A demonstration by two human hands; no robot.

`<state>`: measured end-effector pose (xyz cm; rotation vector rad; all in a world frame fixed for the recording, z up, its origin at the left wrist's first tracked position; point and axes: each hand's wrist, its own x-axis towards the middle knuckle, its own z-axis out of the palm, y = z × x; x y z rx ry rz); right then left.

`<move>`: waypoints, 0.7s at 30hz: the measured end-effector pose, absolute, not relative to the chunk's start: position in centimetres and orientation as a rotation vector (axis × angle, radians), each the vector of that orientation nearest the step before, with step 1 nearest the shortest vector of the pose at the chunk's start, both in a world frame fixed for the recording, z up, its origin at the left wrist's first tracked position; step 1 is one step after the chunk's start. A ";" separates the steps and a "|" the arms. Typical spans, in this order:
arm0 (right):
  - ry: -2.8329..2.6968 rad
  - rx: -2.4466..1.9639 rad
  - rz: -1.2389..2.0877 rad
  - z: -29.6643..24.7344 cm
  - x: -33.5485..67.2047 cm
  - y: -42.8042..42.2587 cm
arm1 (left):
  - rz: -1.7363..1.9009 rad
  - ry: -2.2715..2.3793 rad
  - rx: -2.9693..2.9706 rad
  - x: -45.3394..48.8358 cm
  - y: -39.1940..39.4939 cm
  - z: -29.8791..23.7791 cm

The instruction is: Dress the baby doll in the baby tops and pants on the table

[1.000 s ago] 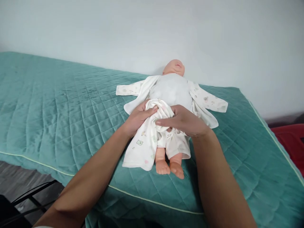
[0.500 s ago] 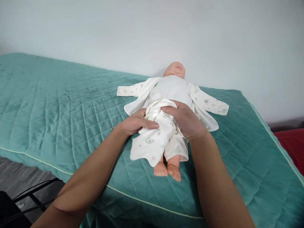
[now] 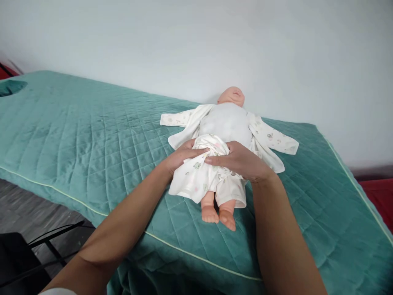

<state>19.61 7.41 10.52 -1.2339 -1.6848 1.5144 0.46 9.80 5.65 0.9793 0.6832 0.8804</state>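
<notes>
A baby doll (image 3: 231, 96) lies on its back, its bare feet (image 3: 218, 216) toward me. It wears an open white printed jacket (image 3: 278, 139) over a plain pale top (image 3: 225, 123). Bunched white printed baby pants (image 3: 196, 180) lie over its hips and legs. My left hand (image 3: 184, 156) is closed on the pants' gathered cloth, thumb on top. From the other side my right hand (image 3: 241, 162) grips the same cloth at the doll's waist, with its thumb across the folds. Both hands' fingers are partly hidden beneath the cloth.
A quilted green cover (image 3: 107, 151) spreads over the bed under the doll, with a hole (image 3: 12, 87) at the far left. Behind it stands a pale wall (image 3: 172, 49). Black metal legs (image 3: 55, 237) show at lower left, red cloth (image 3: 379, 196) at the right.
My hands have drawn closer together, bunching the pants more. The loose cloth at the lower left hangs less far over the doll's feet. The view has shifted slightly.
</notes>
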 end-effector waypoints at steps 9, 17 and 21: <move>-1.893 -1.205 1.440 10.3 20.2 7.6 | 1.133 0.823 0.797 2.0 0.1 8.1; -2.175 -1.096 1.312 10.2 20.3 6.9 | 1.089 0.941 0.581 2.7 -8.9 10.3; -2.278 -1.071 1.298 10.3 20.8 6.4 | 1.113 0.954 0.489 4.2 -11.7 9.6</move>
